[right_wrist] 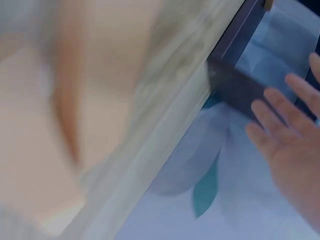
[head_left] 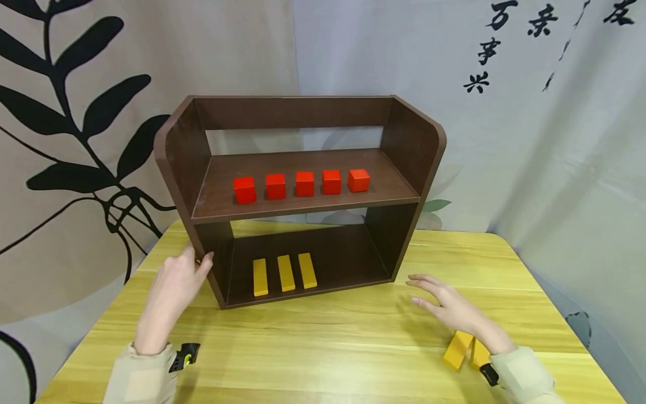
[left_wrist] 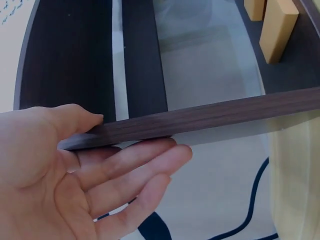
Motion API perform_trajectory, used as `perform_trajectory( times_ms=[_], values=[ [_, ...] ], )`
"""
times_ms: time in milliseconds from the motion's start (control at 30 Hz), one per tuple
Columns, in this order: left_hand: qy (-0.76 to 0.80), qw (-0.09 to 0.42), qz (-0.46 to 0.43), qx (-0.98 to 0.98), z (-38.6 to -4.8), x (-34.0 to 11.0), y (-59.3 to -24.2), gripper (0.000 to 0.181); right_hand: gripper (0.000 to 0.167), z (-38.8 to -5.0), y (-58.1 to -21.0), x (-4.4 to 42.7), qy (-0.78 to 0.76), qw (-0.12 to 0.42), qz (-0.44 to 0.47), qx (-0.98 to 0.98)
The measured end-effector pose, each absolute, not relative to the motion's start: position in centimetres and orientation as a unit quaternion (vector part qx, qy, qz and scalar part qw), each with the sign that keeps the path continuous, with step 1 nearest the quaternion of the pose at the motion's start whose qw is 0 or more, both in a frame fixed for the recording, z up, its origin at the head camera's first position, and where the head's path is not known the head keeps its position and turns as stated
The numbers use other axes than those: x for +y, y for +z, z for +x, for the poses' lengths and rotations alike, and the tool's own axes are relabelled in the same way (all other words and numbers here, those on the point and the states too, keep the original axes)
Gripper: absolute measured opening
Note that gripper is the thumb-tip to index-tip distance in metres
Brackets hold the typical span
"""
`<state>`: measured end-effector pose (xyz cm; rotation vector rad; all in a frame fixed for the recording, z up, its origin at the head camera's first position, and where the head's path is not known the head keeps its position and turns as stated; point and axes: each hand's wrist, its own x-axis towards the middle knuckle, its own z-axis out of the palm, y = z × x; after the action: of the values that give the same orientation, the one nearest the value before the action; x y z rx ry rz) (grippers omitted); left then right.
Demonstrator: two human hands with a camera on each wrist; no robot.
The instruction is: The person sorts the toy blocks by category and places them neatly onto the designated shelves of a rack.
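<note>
A dark brown two-tier wooden shelf [head_left: 308,209] stands slightly turned on the table. My left hand [head_left: 174,289] holds the edge of its left side panel [left_wrist: 215,116], with the thumb on the inner face and the fingers behind it in the left wrist view. Off the shelf's lower right corner, my right hand [head_left: 449,303] hovers with fingers extended, holding nothing. Several red cubes [head_left: 305,184] line the upper tier. Three yellow blocks [head_left: 286,273] lie side by side on the lower tier.
Two more yellow blocks [head_left: 457,350] lie on the light wooden table [head_left: 323,348] beneath my right wrist, one partly hidden. Behind the shelf hangs a pale curtain [head_left: 530,146] with plant prints and dark lettering. The table's right edge slopes down past my right arm.
</note>
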<state>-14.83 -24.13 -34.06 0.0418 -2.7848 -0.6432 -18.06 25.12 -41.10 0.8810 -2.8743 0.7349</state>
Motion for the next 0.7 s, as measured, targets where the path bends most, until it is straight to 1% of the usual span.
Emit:
perform_trajectory(
  times_ms=[133,233,433,567,700],
  values=[
    [-0.236,0.136,0.013,-0.962,-14.8,-24.1,-34.2,0.036,0.036,-17.6,-41.5,27.5,0.243,0.016,0.299,-0.923],
    [-0.241,0.133,0.014,-0.961,-14.8,-24.1,-34.2,0.036,0.036,-17.4,-41.8,29.2,0.246,-0.003,0.307,-0.919],
    [-0.245,0.133,0.017,-0.960,-14.7,-24.0,-34.3,0.036,0.038,-17.2,-42.6,32.6,0.257,-0.059,0.292,-0.920],
    [-0.243,0.139,0.018,-0.960,-14.7,-24.0,-34.5,0.033,0.040,-17.3,-43.2,34.3,0.287,-0.098,0.292,-0.907],
    [-0.236,0.150,0.017,-0.960,-14.8,-24.1,-34.5,0.031,0.044,-17.5,-43.4,35.2,0.328,-0.156,0.287,-0.886]
  ],
)
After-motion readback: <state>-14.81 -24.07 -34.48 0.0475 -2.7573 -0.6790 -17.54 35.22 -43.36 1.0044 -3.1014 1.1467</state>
